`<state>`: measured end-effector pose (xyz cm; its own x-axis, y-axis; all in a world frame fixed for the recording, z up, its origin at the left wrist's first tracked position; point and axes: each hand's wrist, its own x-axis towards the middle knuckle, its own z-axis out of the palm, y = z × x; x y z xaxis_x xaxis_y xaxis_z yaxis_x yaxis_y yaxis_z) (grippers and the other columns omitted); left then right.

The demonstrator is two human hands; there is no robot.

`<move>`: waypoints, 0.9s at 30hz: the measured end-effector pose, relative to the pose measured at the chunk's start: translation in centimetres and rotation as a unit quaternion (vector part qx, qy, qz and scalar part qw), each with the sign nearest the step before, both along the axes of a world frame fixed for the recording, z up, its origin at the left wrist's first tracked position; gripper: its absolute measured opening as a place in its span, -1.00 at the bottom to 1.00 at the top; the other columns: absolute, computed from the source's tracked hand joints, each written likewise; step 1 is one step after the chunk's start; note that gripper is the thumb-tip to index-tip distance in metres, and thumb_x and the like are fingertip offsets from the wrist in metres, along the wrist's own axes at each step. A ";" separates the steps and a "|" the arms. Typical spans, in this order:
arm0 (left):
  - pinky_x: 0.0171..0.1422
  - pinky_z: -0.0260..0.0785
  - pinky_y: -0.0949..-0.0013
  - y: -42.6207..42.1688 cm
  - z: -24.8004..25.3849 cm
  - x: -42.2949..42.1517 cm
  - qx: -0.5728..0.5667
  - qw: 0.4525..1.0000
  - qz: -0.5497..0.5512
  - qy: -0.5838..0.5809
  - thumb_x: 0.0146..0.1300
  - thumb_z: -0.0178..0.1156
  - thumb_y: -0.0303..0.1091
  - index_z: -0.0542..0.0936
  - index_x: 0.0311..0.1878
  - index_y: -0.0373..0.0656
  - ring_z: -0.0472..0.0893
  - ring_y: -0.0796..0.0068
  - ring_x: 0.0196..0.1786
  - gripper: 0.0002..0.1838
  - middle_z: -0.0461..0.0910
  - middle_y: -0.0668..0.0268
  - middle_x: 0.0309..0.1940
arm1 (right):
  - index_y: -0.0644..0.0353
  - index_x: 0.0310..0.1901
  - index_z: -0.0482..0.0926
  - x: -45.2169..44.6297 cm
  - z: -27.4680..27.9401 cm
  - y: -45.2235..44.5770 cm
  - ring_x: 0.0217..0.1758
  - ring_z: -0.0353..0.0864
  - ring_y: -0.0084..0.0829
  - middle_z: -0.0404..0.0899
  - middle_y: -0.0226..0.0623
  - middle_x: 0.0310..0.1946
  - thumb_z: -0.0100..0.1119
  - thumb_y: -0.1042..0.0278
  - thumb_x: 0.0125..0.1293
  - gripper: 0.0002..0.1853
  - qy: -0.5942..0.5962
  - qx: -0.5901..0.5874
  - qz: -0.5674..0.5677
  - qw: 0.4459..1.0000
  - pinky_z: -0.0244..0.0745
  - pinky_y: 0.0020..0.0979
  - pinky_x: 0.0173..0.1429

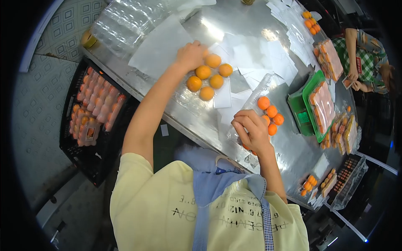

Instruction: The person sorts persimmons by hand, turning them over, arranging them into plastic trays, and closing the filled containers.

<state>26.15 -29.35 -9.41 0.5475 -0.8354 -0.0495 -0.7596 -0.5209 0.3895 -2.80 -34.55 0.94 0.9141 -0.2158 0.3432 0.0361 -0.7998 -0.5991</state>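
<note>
My left hand (190,56) reaches over a clear plastic tray (184,99) of yellowish oranges (203,72). Its fingers are curled round an orange (205,53) at the far corner, which they partly cover. Closer to the table's front edge, my right hand (253,130) has its fingers bent together at the edge of a clear plastic container (254,97), whose side or lid stands up. Deeper-coloured oranges (271,111) sit beside and partly beneath that hand. The fingertips' exact hold on the plastic is partly hidden.
Stacked clear trays (125,26) and white paper sheets (247,52) lie on the metal table (188,125). A green basket (302,109) with a packed tray stands right. A black crate (69,140) of packed fruit is at lower left. A co-worker (368,60) stands opposite.
</note>
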 end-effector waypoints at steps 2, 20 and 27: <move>0.12 0.40 0.16 -0.7 1.5 0.8 0.070 0.997 -0.027 0.029 0.15 0.19 -0.41 0.53 0.09 0.07 0.51 0.13 0.05 -0.61 0.45 0.33 0.10 | 0.18 -0.42 0.57 -0.5 -0.1 -0.1 -0.47 0.56 -0.42 0.55 -0.39 -0.38 0.31 0.47 0.07 -0.91 -0.004 0.002 -0.012 1.000 0.45 -0.43 -0.44; -0.02 0.46 0.19 -1.7 0.3 4.7 -0.022 0.993 -0.114 0.037 -0.02 0.31 -0.39 0.49 -0.02 -0.25 0.58 0.13 -0.08 -0.56 0.50 0.06 -0.05 | 0.15 -0.32 0.56 4.0 -1.8 0.5 -0.38 0.59 -0.34 0.53 -0.37 -0.24 0.24 0.36 0.17 -0.90 0.059 -0.009 0.032 0.998 0.50 -0.38 -0.38; -0.44 0.34 0.56 3.5 6.8 -0.5 -0.325 0.602 0.054 0.727 0.29 0.09 -0.18 0.40 0.14 -0.35 0.39 0.52 -0.32 -0.52 0.44 0.19 -0.10 | 0.17 -0.24 0.55 4.8 1.5 1.3 -0.40 0.55 -0.37 0.54 -0.31 -0.21 0.27 0.28 0.17 -0.80 -0.035 0.295 0.064 0.953 0.48 -0.41 -0.27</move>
